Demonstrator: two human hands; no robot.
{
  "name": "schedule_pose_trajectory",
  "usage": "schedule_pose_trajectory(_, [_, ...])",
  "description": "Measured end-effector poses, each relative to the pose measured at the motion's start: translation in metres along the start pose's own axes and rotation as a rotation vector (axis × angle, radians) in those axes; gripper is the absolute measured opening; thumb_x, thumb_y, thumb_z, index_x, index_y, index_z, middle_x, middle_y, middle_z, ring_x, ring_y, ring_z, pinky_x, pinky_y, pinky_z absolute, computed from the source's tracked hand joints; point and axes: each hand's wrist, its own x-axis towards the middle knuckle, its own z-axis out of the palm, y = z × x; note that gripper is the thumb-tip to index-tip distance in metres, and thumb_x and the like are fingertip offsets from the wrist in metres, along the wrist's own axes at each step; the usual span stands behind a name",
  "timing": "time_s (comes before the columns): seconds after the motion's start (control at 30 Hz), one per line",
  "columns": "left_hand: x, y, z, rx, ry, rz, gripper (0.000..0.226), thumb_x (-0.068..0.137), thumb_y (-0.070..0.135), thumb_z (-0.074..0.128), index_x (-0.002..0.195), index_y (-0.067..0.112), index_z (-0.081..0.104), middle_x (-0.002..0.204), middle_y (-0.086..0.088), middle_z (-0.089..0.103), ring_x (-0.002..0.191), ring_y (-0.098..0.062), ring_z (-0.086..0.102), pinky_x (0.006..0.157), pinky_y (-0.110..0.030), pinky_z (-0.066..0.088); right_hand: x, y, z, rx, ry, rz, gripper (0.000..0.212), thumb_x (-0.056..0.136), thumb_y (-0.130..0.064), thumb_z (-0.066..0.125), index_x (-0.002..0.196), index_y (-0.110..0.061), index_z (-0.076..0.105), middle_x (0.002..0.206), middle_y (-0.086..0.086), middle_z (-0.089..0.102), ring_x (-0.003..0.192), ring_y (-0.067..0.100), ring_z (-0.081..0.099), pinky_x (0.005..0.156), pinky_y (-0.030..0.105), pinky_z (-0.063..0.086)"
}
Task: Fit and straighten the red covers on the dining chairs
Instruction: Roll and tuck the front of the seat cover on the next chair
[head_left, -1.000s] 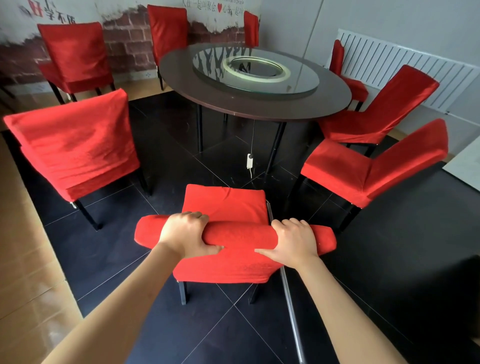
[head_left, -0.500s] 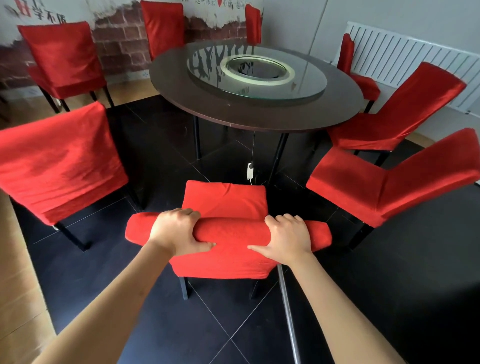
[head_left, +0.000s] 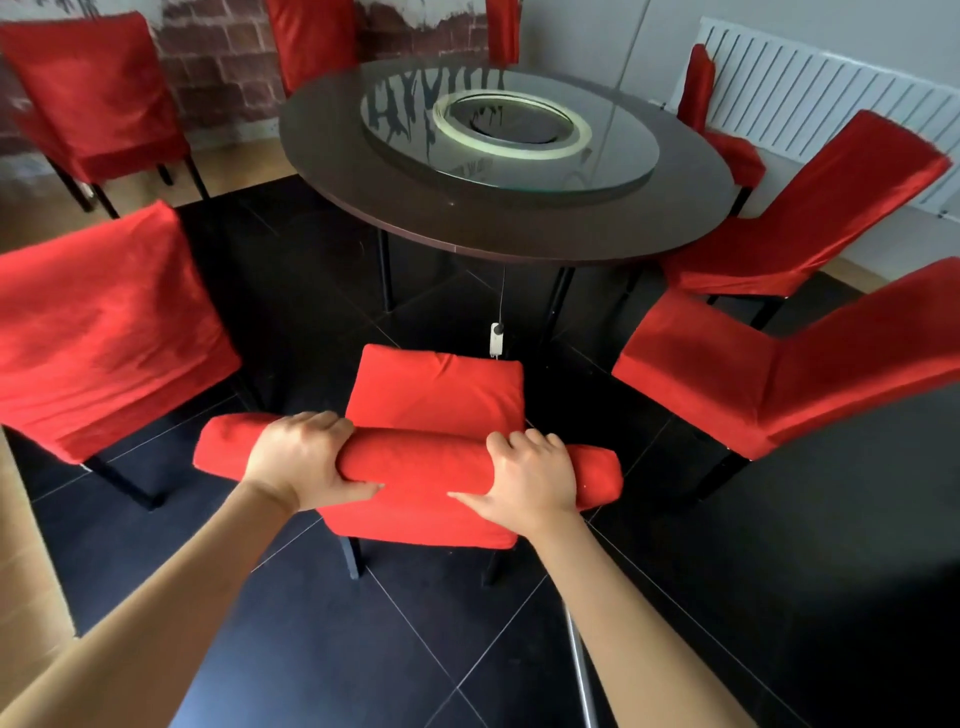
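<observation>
Still gripping the covered chair back (head_left: 415, 462) as a second ago, now nearer the round table (head_left: 519, 223). Left hand (head_left: 301, 462) clasping its top rail, fingers over, thumb beneath; right hand (head_left: 530, 480) doing likewise. Standing between the left covered chair (head_left: 98, 332) and right covered chair (head_left: 779, 374).

Plain red covers (head_left: 431, 400) are showing on every chair, legs (head_left: 355, 558) showing black. The round table (head_left: 519, 234) is looking dark brown, the floor (head_left: 363, 649) glossy black, the wall (head_left: 223, 67) patterned in red-brown brick, the radiator (head_left: 810, 88) white.
</observation>
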Motion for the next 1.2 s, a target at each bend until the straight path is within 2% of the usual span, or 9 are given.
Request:
schedule_pose_trajectory(0.3, [0.000,-0.001,-0.004,-0.020,-0.056,-0.006,0.068,0.053,0.075,0.046,0.064,0.010,0.065,0.057,-0.003,0.058,0.050,-0.026,0.059,0.046,-0.029,0.050,0.001,-0.004,-0.006,0.000,-0.018,-0.002,0.071,0.049,-0.077,0.074,0.070,-0.011,0.065,0.056,0.002,0.059,0.056,0.023,0.060,0.058,0.033,0.051])
schedule_pose_trajectory(0.67, [0.010,-0.004,-0.007,-0.044,-0.014,0.015,0.068,0.055,0.074,0.046,0.063,0.009,0.064,0.056,-0.003,0.057,0.051,-0.026,0.059,0.050,-0.027,0.049,0.013,0.002,-0.003,-0.013,0.027,-0.020,0.072,0.049,-0.077,0.074,0.071,-0.009,0.066,0.057,0.004,0.061,0.057,0.024,0.061,0.061,0.034,0.052])
schedule_pose_trajectory(1.2, [-0.012,-0.005,0.001,-0.072,0.016,0.014,0.066,0.056,0.070,0.048,0.063,0.008,0.066,0.054,-0.005,0.056,0.048,-0.026,0.058,0.047,-0.029,0.050,-0.011,-0.011,0.005,-0.006,0.094,-0.012,0.070,0.047,-0.075,0.076,0.063,-0.009,0.060,0.051,0.002,0.053,0.050,0.023,0.054,0.053,0.031,0.048])
